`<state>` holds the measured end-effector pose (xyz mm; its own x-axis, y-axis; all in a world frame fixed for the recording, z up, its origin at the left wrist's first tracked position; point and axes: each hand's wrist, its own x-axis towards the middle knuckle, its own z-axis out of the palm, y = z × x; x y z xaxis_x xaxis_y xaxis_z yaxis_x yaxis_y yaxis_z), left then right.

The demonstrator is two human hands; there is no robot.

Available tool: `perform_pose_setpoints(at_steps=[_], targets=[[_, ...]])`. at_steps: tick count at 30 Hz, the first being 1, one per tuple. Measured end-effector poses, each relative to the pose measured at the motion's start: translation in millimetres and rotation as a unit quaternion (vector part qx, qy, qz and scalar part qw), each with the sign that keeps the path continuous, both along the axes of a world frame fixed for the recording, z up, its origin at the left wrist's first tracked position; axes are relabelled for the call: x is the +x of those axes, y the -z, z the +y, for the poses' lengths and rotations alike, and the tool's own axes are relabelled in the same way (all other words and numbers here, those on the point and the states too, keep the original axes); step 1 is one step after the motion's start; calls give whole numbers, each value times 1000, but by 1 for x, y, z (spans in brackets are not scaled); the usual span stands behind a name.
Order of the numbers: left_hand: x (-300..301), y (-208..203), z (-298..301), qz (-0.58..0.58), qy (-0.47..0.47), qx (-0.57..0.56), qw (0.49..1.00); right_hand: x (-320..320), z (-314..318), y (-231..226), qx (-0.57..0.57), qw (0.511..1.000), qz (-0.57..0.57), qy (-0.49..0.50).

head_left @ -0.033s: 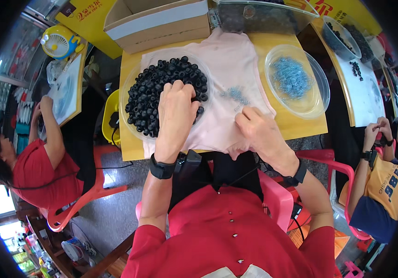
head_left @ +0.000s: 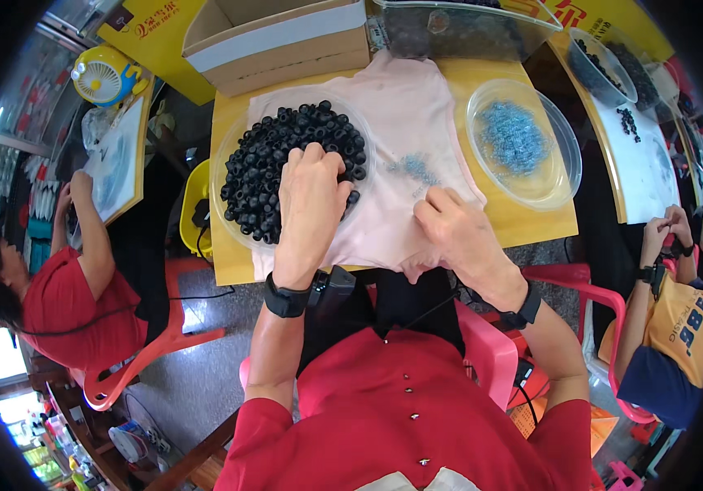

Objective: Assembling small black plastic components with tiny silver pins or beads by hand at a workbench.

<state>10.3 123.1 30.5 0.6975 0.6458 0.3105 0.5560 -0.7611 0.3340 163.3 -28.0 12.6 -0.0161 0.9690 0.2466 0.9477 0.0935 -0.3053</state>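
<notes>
Wears a red shirt (head_left: 401, 401) and sits on a pink chair (head_left: 489, 348). Bends the left hand (head_left: 312, 188) into a round clear tub (head_left: 217, 170), with fingers curled down among a heap of black beads (head_left: 257, 164); cannot tell whether pinching one. Holds the right hand (head_left: 459, 227) at the near end of a pale pink cloth (head_left: 409, 98), with thumb and forefinger drawn close together; again, cannot tell whether gripping anything. Has a loose scatter of tiny blue pieces (head_left: 417, 169) on the cloth just beyond, and to the right a clear tub (head_left: 525, 191) with a blue heap (head_left: 513, 135). Works at a yellow-brown table (head_left: 544, 227). Faces an open cardboard box (head_left: 302, 53) and, beside it, a clear bin (head_left: 466, 37). Shows red lettering on a yellow panel (head_left: 155, 37) behind the box. Shares the room with co-workers at side tables, near a yellow fan (head_left: 99, 75) at left and a bowl of dark beads (head_left: 605, 69) at right.
</notes>
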Motion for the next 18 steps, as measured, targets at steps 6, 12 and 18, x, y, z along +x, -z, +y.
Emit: perform_pose_setpoints(at_steps=[6,12,18], targets=[[-2,1,0,-16,3,-6,1000,0,0,-2,16,999,25,21],[-10,-17,-18,-186,19,-208,960,2,-7,-9,16,969,235,67],[-16,-2,-52,-456,122,-628,619,5,-14,-21,55,942,317,93]])
